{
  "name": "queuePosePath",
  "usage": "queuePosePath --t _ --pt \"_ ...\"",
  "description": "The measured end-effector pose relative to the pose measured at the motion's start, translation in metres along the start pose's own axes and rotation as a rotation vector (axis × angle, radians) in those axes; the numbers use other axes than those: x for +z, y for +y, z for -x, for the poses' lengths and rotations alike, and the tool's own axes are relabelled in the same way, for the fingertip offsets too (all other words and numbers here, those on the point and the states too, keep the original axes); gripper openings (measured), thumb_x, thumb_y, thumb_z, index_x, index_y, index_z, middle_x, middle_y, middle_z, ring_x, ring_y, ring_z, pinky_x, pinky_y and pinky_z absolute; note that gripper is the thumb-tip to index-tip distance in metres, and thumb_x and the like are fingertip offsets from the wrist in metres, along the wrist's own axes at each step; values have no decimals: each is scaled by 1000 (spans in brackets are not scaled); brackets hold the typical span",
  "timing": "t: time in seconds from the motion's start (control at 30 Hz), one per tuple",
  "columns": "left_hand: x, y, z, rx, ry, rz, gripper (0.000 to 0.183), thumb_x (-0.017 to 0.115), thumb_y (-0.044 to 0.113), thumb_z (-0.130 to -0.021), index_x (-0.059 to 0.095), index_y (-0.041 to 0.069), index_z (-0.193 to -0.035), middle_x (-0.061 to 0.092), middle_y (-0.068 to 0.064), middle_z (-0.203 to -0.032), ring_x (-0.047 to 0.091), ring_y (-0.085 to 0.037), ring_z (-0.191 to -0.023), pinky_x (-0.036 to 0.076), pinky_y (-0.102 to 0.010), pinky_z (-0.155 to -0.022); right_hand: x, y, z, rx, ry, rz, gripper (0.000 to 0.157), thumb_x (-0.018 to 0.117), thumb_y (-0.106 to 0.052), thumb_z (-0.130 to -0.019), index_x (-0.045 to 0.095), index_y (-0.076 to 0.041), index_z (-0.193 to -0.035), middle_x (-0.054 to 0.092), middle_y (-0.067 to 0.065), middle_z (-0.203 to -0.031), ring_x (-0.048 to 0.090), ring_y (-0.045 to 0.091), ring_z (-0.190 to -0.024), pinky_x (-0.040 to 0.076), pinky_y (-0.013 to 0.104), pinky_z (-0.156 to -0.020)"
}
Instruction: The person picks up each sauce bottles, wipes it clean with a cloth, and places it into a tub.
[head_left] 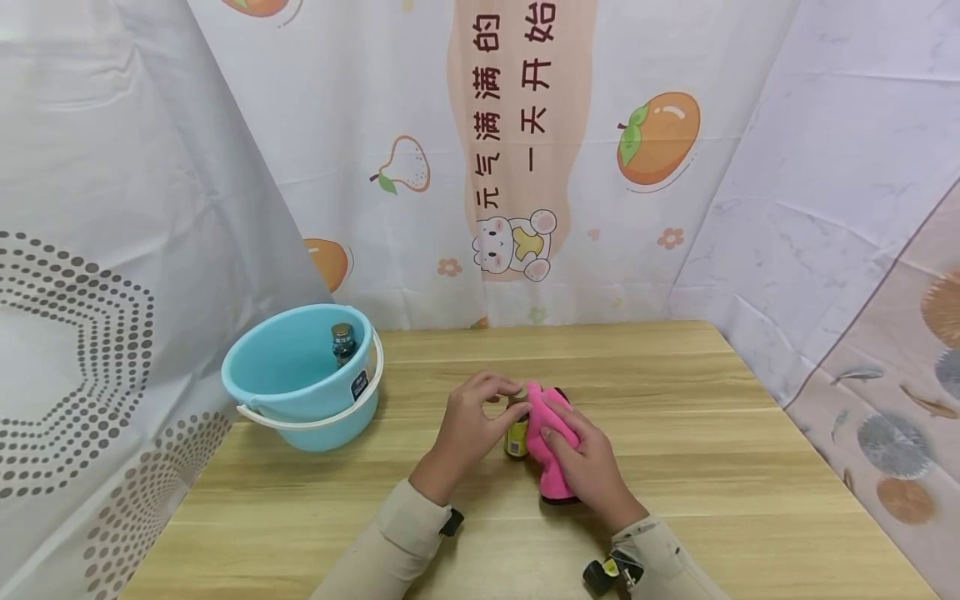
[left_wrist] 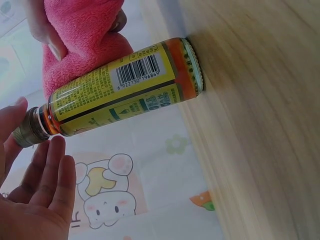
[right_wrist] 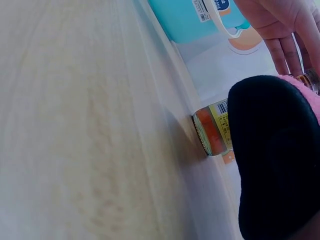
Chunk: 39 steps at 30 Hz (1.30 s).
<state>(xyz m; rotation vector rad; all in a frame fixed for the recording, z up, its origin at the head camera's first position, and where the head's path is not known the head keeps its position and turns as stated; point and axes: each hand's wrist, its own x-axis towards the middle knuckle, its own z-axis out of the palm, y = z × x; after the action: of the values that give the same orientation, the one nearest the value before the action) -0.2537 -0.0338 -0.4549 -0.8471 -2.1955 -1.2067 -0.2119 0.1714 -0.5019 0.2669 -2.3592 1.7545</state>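
A small glass bottle (head_left: pixel 517 439) with a yellow label and reddish contents stands upright on the wooden table. Thumb and fingertips of my left hand (head_left: pixel 471 421) pinch its ridged metal cap (left_wrist: pixel 30 131). My right hand (head_left: pixel 592 465) grips a pink fuzzy item (head_left: pixel 555 481) with dark ends, held against the bottle's right side. Seen from the right wrist, this item has a smooth black, rounded face (right_wrist: pixel 275 155) that hides part of the bottle. What kind of item it is cannot be told. The bottle's barcode (left_wrist: pixel 137 72) faces the left wrist camera.
A light blue bucket (head_left: pixel 258 358) with a white handle stands at the table's left back. Another dark bottle (head_left: pixel 342 343) with a gold cap leans inside it. Printed curtains (head_left: pixel 420 242) hang behind and beside the table (head_left: pixel 675 400).
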Motion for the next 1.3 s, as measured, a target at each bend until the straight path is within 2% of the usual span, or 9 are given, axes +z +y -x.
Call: queuePosePath --t 0.13,0.4,0.57,0.83,1.03,1.2,1.3 --pt "0 0 0 -7 1 -3 23 84 24 -88 78 10 -105 73 2 -106 70 -11 -100 63 -32 -83 1 2 0 5 1 10 42 69 -23 -101 63 -28 -143 67 7 -134 65 15 -77 56 27 -62" --pt "1 -1 1 -4 9 -12 21 84 23 -89 78 13 -106 73 4 -105 68 -8 -98 62 -31 -82 2 9 -2 134 -38 93 42 70 -26 -101 64 -29 -142 68 8 -134 63 15 -84 55 27 -69" --pt "1 -1 1 -5 14 3 20 84 21 -89 78 12 -105 72 4 -104 69 -8 -96 63 -32 -80 2 9 -2 165 -61 150 44 69 -25 -100 63 -28 -144 67 9 -136 64 16 -90 54 29 -76" --pt "0 1 0 4 21 -6 20 84 21 -89 79 12 -106 73 4 -103 70 -8 -95 63 -28 -77 2 9 -1 147 -59 165 43 70 -25 -100 63 -28 -143 67 7 -137 63 17 -94 54 31 -80" --pt "0 -1 1 19 18 -19 17 83 21 -90 79 12 -104 74 4 -103 71 -10 -95 62 -25 -77 3 8 0 121 -40 144 42 70 -26 -101 64 -31 -142 67 5 -136 62 17 -92 54 29 -75" --pt "0 -2 1 17 8 -12 19 82 22 -91 79 12 -106 74 3 -104 71 -9 -95 61 -23 -79 2 4 0 58 -5 81 41 69 -25 -101 64 -33 -141 66 6 -137 63 18 -87 55 28 -69" --pt "-1 -1 0 20 -1 -1 19 81 21 -91 79 12 -107 75 3 -105 71 -9 -96 62 -23 -79 2 3 0 2 19 36 41 69 -25 -101 64 -33 -141 65 5 -139 65 19 -92 57 27 -72"
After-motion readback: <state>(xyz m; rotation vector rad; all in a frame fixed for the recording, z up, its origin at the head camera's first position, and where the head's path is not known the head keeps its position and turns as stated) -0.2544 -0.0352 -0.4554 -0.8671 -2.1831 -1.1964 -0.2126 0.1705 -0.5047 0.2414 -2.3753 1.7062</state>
